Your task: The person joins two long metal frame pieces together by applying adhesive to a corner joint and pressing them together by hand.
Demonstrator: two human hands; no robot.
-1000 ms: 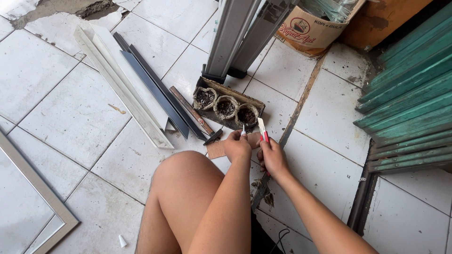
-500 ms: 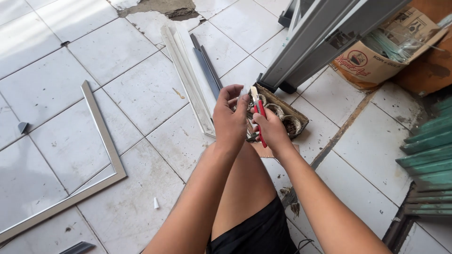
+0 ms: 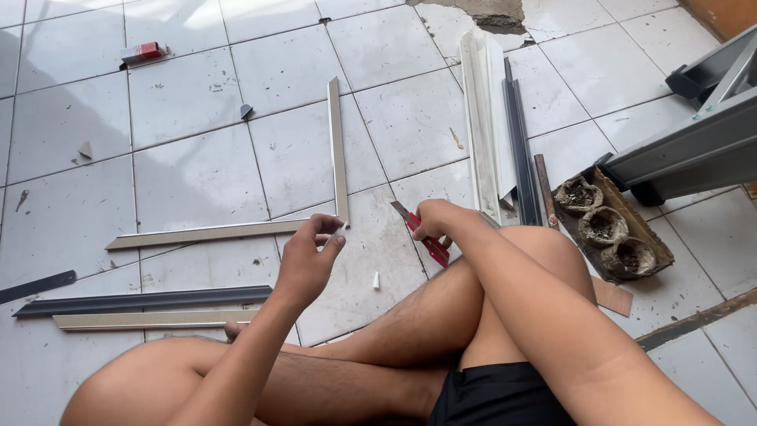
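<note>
Person's sat cross-legged on a white tiled floor (image 3: 189,95), knees up, so both hands work just above the lap w/ the parts laid out in easy reach. Biggest item: grey metal ladder frame (image 3: 694,150) at right, rubber feet planted on the tile. Next, long white and dark trim lengths (image 3: 493,126) lying side by side, parallel, running away from the right knee, prob stacked as stock. In front, an L-shaped silver frame corner (image 3: 335,158), one leg pointing away, the other going left, flat on the floor so the joint stays square. Nearer left, a dark strip and a pale strip (image 3: 150,309) lying parallel, just beside the left shin. Right of the knee, a brown cardboard tray (image 3: 623,217) w/ three round dirty cups in a row.

Right hand (image 3: 434,221) clenched round a red utility knife (image 3: 426,237), blade end poking up-left, hand resting on the knee for steadiness. Left hand (image 3: 307,256) raised, fingertips pinched on something small and pale, can't tell what. Tiny white bit (image 3: 376,279) on the tile between the hands.

Packages: small flat red-and-white box (image 3: 143,52) far upper left, well apart from everything. Orange-brown edge at top right corner, too cropped to tell
</note>
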